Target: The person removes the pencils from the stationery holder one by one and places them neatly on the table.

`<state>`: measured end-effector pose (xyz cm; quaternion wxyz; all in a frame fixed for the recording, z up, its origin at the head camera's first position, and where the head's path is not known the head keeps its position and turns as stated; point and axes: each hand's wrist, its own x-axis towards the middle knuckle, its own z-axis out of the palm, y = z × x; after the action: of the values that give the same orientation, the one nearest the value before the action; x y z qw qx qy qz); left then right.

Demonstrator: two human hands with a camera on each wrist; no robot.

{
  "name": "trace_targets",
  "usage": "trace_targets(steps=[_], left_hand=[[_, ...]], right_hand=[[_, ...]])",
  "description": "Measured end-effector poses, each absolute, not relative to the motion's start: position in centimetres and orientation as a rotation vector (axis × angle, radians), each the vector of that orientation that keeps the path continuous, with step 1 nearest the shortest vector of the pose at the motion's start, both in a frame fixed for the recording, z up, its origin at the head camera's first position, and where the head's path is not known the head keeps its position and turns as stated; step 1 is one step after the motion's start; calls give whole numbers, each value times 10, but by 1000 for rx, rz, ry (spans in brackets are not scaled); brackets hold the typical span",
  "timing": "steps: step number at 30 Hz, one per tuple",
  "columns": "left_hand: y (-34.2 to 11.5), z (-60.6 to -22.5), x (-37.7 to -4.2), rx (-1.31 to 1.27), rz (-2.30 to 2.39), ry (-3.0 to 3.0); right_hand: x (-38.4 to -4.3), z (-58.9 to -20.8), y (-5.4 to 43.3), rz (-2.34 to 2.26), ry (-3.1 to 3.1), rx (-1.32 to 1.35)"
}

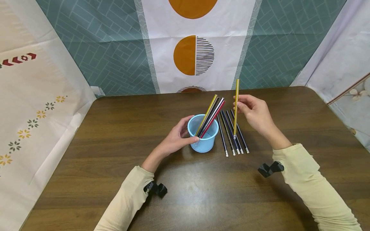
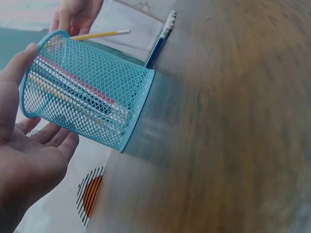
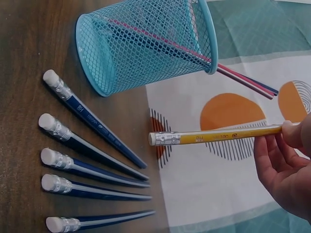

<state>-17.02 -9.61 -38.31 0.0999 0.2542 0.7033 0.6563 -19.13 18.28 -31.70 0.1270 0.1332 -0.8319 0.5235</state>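
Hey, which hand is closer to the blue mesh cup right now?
Left. The left hand holds the blue mesh cup by its side; the right hand is apart, off to the cup's right, pinching a yellow pencil.

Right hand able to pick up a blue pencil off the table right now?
Probably not cleanly: the right hand already pinches a yellow pencil. Reach itself looks fine; the blue pencils lie close by on the table with nothing resting on them.
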Motion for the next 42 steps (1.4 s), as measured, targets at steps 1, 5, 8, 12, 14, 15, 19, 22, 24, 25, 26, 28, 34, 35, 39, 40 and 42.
trace_targets(steps=[1,5,8,12,14,15,19,22,24,25,26,28,34,35,39,40,42], left_hand=[[-96,-383,-170,751,1938,2081],[-96,-383,-170,752,1938,2080],[-96,-383,-170,755,1941,2074],[-96,-383,-171,758,1941,2072],[-96,-383,-170,756,1939,2076],[-96,-383,-170,755,1939,2078],[-96,-383,-170,758,1934,2082],[-96,-383,-170,764,1938,2077],[-96,-383,-170,767,1940,2076],[-96,-383,-170,767,1939,2077],[-96,-383,-170,767,1937,2080],[-96,-383,-170,764,1929,2089],[-97,-383,-170,748,1916,2098],[-97,-383,-170,748,1919,2096],[-97,-383,-170,753,1926,2090],[-96,-382,-170,753,1927,2091],[-96,-382,-170,753,1925,2091]], right_hand=[[-192,-318,183,1523,-2422,384],[-193,-320,185,1518,-2428,356],[-193,-322,187,1519,-2441,330],[-194,-323,189,1520,-2491,293],[-194,-325,191,1509,-2530,279],[-194,-325,191,1503,-2548,275],[-195,-328,194,1481,-2600,264],[-197,-330,195,1480,-2602,257],[-198,-332,197,1478,-2596,257],[-199,-333,197,1474,-2595,256],[-200,-334,198,1473,-2592,254],[-201,-336,201,1466,-2598,245],[-205,-341,208,1474,-2604,231],[-206,-342,209,1480,-2602,230],[-208,-346,214,1464,-2635,211],[-209,-347,215,1451,-2651,206],[-209,-349,218,1430,-2686,194]])
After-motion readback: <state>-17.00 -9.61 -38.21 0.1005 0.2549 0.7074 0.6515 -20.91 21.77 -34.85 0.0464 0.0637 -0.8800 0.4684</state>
